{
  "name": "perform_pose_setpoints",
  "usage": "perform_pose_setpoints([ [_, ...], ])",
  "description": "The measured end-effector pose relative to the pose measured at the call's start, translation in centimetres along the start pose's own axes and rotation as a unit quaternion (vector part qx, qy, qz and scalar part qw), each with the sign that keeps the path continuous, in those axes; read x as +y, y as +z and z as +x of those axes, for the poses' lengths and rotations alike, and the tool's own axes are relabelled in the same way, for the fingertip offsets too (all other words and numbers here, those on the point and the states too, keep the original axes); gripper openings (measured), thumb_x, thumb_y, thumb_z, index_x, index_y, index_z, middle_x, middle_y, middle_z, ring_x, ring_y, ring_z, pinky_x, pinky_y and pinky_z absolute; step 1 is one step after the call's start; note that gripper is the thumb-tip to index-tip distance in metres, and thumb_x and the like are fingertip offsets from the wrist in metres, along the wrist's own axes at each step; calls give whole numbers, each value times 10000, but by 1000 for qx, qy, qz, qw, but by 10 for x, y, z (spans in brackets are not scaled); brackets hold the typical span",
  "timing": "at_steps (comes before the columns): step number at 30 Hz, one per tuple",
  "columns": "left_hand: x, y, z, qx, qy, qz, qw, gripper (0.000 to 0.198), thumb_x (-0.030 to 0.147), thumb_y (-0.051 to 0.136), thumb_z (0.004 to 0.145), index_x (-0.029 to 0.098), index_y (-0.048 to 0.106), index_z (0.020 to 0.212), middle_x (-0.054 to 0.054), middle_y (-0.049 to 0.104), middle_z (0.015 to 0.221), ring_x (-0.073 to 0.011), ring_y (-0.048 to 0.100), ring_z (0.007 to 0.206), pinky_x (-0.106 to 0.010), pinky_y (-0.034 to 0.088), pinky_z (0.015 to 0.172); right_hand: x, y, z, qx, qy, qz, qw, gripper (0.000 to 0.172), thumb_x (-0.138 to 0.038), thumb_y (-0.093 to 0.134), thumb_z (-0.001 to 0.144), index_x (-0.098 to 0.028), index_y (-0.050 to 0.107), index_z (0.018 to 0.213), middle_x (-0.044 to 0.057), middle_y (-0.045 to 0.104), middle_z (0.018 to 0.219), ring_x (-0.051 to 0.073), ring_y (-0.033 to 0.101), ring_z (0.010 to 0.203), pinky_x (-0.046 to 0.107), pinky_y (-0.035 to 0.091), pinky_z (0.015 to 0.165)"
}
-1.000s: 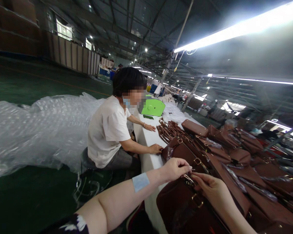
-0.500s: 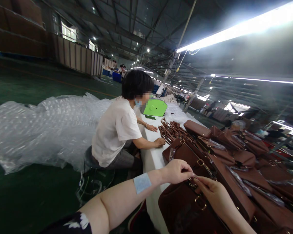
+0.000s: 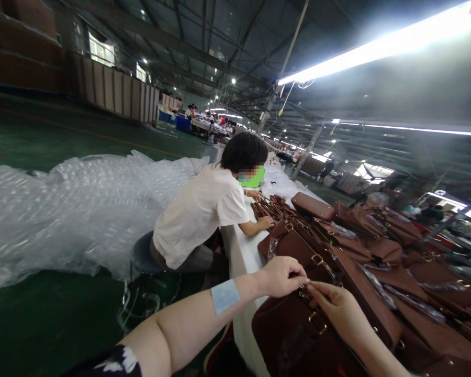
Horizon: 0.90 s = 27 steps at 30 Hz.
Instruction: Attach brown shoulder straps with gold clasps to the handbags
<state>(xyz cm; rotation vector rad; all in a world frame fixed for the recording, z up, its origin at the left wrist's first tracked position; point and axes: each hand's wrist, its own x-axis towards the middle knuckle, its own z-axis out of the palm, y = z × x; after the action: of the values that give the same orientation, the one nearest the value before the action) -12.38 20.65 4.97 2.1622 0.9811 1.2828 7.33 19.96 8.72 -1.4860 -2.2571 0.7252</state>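
A brown handbag point(image 3: 286, 335) with gold-coloured buckles lies on the white table right in front of me. Above its top edge my left hand point(image 3: 284, 276) is closed in a pinch, fingertips meeting those of my right hand point(image 3: 332, 301), which pinches at the same spot. Whatever small piece sits between the fingertips is too small to make out. Just below them shows a gold metal clasp point(image 3: 304, 294) on the bag. Another brown handbag point(image 3: 294, 243) lies right behind, with clear plastic wrap on its hardware.
More brown handbags point(image 3: 380, 283) are heaped to the right. A co-worker point(image 3: 204, 209) in a white shirt sits on a stool at left, reaching toward a pile of brown straps point(image 3: 272, 209). Bubble wrap point(image 3: 82, 209) covers the floor at left; a green object point(image 3: 255, 179) stands farther along the table point(image 3: 239, 256).
The co-worker has leaned forward over the table, both hands now at the brown straps. My hands keep their pinch at the same place on the bag; the view has shifted slightly.
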Motion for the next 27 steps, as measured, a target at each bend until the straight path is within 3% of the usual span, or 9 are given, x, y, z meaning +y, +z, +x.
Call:
perform_pose_setpoints([
  [6, 1, 4, -1, -9, 45, 50, 998, 106, 198, 635, 837, 142, 704, 780, -29, 662, 763, -136, 608, 749, -221, 446, 687, 2, 5, 0, -17, -79, -51, 995, 417, -529, 486, 890, -204, 722, 777, 31, 698, 733, 225, 628, 719, 276, 443, 628],
  [11, -4, 13, 1, -20, 41, 77, 996, 96, 180, 635, 829, 148, 703, 769, -26, 659, 760, -138, 612, 733, -224, 462, 674, 10, 8, 4, -18, -103, -101, 989, 397, -492, 450, 921, -220, 707, 792, 31, 711, 768, 225, 654, 752, 281, 454, 662],
  [16, 1, 10, -3, -14, 25, 54, 998, 146, 233, 611, 856, 159, 709, 778, -31, 662, 774, -146, 621, 761, -235, 479, 705, -8, 2, -5, -7, -94, -113, 989, 398, -457, 419, 919, -217, 735, 891, 55, 746, 832, 241, 684, 809, 315, 504, 716],
  [19, -3, -8, -13, 56, 2, -19, 998, 221, 316, 552, 905, 166, 714, 921, -59, 690, 928, -157, 636, 856, -245, 497, 757, -15, -23, -29, 78, -56, -85, 992, 448, -515, 521, 843, -214, 703, 1120, 86, 747, 1073, 269, 683, 982, 360, 534, 849],
  [22, -17, -28, -28, 183, -94, -70, 976, 330, 377, 484, 936, 154, 672, 1090, -79, 686, 976, -136, 622, 735, -252, 503, 677, 1, -59, -62, 151, 25, -107, 982, 534, -656, 551, 777, -270, 711, 1109, 69, 739, 1125, 294, 686, 1014, 406, 541, 899],
  [24, -26, -35, -39, 233, -144, -81, 958, 370, 409, 454, 949, 144, 656, 1109, -67, 681, 889, -117, 583, 629, -253, 492, 629, 26, -76, -83, 126, 95, -131, 979, 558, -715, 579, 717, -289, 735, 1042, 57, 755, 1074, 304, 705, 964, 419, 563, 875],
  [27, -29, -32, -50, 235, -155, -105, 954, 386, 437, 448, 953, 138, 645, 1098, -49, 664, 800, -116, 568, 596, -254, 486, 616, 64, -82, -106, 43, 129, -151, 979, 538, -669, 653, 669, -286, 742, 1036, 51, 759, 1063, 308, 700, 989, 423, 570, 889],
])
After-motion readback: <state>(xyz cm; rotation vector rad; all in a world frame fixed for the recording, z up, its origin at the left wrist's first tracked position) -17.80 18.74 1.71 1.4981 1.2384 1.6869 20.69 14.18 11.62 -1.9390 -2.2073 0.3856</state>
